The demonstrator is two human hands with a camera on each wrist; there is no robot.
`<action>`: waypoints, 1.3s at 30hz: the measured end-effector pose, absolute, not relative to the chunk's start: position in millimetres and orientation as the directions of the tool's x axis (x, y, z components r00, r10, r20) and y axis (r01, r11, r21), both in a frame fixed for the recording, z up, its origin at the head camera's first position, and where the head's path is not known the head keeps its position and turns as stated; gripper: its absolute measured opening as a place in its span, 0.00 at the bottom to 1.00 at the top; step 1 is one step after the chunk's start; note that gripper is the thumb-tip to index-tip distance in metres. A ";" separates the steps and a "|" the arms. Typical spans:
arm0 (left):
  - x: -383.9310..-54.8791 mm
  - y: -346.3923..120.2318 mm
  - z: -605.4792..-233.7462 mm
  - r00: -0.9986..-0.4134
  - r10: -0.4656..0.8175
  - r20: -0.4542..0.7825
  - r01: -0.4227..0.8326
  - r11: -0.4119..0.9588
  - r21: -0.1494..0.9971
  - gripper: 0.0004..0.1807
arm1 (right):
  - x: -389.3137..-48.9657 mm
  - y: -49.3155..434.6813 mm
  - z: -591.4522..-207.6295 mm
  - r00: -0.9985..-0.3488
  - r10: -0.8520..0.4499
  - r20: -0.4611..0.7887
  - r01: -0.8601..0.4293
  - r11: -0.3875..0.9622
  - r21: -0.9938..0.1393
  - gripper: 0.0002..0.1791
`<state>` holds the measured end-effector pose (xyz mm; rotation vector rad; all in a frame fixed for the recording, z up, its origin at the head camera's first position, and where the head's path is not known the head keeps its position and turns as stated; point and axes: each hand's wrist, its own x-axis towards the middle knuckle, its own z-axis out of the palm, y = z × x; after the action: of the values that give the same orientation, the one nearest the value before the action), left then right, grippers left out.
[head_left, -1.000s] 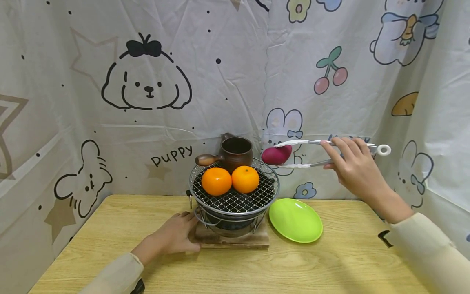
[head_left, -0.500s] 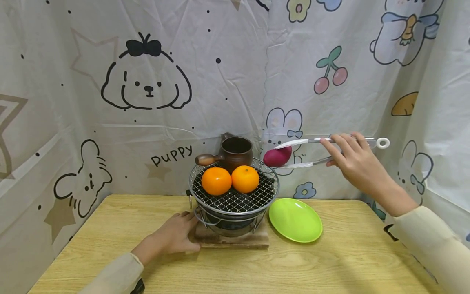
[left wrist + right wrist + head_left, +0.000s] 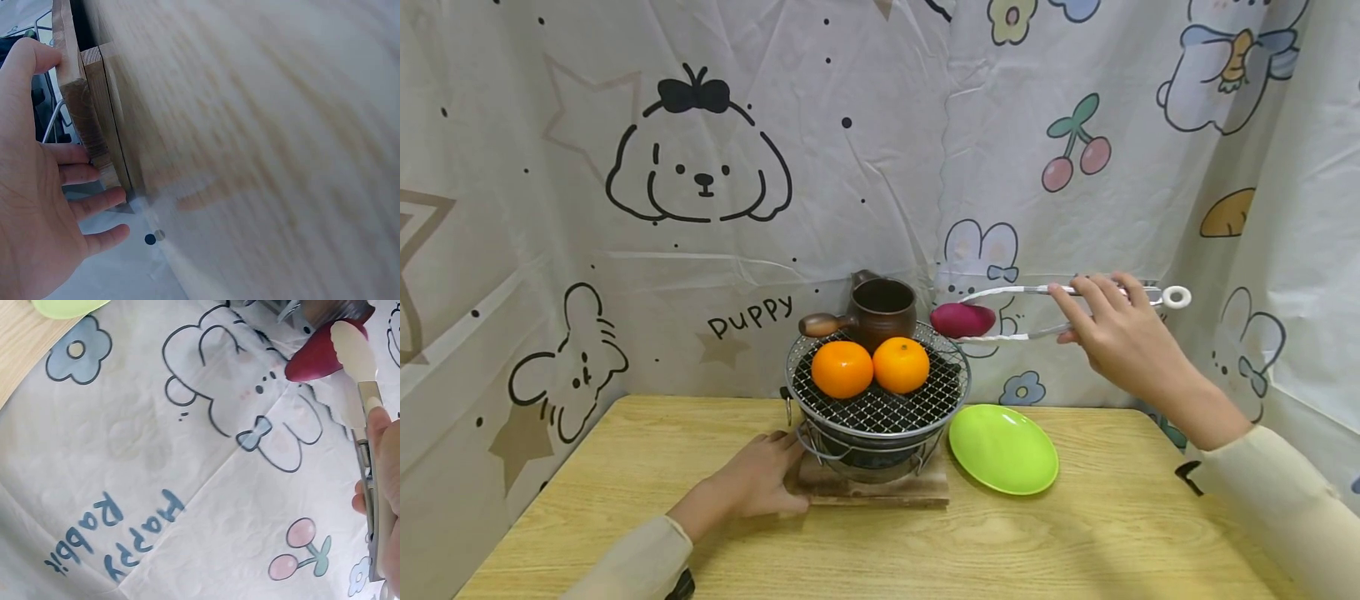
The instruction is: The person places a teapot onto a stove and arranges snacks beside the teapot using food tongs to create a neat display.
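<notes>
My right hand [image 3: 1123, 329] grips metal tongs [image 3: 1037, 289] with white tips and a white ring at the handle end. Between the tips is a smooth purple sweet potato [image 3: 961, 320], held in the air just above the right rim of the round grill [image 3: 880, 417]. In the right wrist view the sweet potato [image 3: 315, 356] looks tapered, with one white tip [image 3: 353, 347] laid over it. My left hand [image 3: 760, 479] holds the left end of the wooden board [image 3: 887, 492] under the grill. The left wrist view shows thumb and fingers [image 3: 75, 172] at the board's edges [image 3: 87, 119].
Two orange fruits [image 3: 842, 369] sit side by side on the grill's mesh. Behind them is a brown clay pot [image 3: 882, 312] with its handle pointing left. A bright green plate [image 3: 1003, 450] lies right of the grill on the wooden table [image 3: 1022, 550]. A printed cloth [image 3: 850, 183] hangs behind.
The sweet potato dipped on its left end half a second ago and now lies more level, slightly further left. My right hand and the tongs shifted a little left. My left hand stays put.
</notes>
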<state>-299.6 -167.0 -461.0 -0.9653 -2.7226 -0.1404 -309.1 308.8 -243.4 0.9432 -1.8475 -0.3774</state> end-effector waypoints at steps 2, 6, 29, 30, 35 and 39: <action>-299.8 -167.3 -460.9 -0.750 0.606 0.266 0.632 0.775 0.013 0.54 | -306.5 304.6 -241.3 -0.214 -0.747 0.630 -0.440 0.649 0.621 0.36; -299.7 -167.5 -461.6 -0.748 0.606 0.271 0.633 0.774 0.016 0.54 | -300.9 296.2 -237.9 -0.237 -0.744 0.624 -0.447 0.654 0.610 0.36; -297.7 -166.5 -460.9 -0.752 0.600 0.274 0.628 0.778 0.021 0.53 | -291.3 287.5 -241.9 -0.445 -0.620 0.646 -0.488 0.773 0.405 0.42; -297.5 -166.4 -460.6 -0.752 0.599 0.275 0.628 0.778 0.024 0.53 | -291.5 288.1 -243.1 -0.446 -0.621 0.645 -0.491 0.772 0.403 0.41; -298.6 -166.5 -460.6 -0.762 0.593 0.260 0.619 0.785 0.026 0.54 | -292.4 290.0 -248.1 -0.455 -0.625 0.634 -0.509 0.767 0.391 0.38; -298.7 -166.7 -460.3 -0.766 0.591 0.253 0.616 0.788 0.023 0.55 | -292.7 289.8 -250.0 -0.476 -0.623 0.621 -0.514 0.770 0.379 0.30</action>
<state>-298.7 -166.7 -460.3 -0.9413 -2.7465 -0.1538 -292.7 289.8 -250.0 0.8436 -2.1769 -0.1781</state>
